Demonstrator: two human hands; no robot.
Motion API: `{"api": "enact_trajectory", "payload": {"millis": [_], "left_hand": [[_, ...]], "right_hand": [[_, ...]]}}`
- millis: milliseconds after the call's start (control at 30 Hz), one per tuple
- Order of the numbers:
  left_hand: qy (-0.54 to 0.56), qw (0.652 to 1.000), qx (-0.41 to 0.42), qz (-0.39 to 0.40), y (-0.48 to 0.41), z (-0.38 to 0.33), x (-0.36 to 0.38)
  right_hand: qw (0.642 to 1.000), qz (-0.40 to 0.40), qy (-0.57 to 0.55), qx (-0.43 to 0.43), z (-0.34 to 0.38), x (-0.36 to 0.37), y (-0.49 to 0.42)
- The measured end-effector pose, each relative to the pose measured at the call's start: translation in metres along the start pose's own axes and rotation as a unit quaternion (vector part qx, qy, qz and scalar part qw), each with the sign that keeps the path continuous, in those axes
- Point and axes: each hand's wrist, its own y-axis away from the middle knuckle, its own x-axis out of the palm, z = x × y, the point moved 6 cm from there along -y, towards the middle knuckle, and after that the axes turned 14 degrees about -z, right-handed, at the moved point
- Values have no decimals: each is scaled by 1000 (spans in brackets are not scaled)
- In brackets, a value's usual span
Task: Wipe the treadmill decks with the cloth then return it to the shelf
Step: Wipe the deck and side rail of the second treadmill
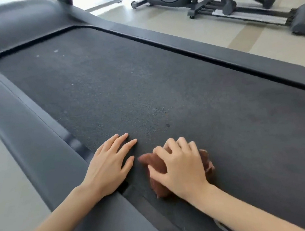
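right hand (181, 166): fingers curled over bunched brown cloth (207, 163), pressing it on the belt's near end | left hand (108, 164): flat, fingers spread, bracing just left of the cloth, holding nothing | treadmill deck (134, 90): long axis runs ahead-left from the hands; white specks far off, unwiped by my judgement

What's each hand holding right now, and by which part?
The right hand grips the bunched brown cloth from above, at its middle, against the treadmill belt. The left hand holds nothing, lying flat.
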Motion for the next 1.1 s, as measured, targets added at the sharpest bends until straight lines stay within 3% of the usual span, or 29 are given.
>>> {"api": "enact_trajectory", "payload": {"millis": [100,167,267,367,500,700,833,900,967,1100], "left_hand": [[-2,1000,9,11,4,0,3],[-6,1000,28,13,4,4,2],[2,999,44,18,7,16,-3],[15,999,37,8,8,38,-8],[34,999,21,-10,-2,66,-10],[28,998,48,-9,-51,81,7],[51,993,103,-11,-77,94,12],[60,990,128,-14,-81,99,12],[75,988,134,-21,-81,99,13],[115,985,126,-34,-79,96,12]], "right_hand": [[995,25,-52,-75,8,-8,15],[995,39,-48,-76,-17,-4,3],[999,21,34,27,-88,9,-40],[977,27,117,179,-157,26,-85],[955,25,147,258,-145,52,-110],[992,0,99,79,4,61,-77],[999,31,-5,-5,14,48,-57],[998,34,20,40,-23,43,-63],[985,22,94,142,-74,42,-80],[897,-7,238,373,-140,54,-111]]}}
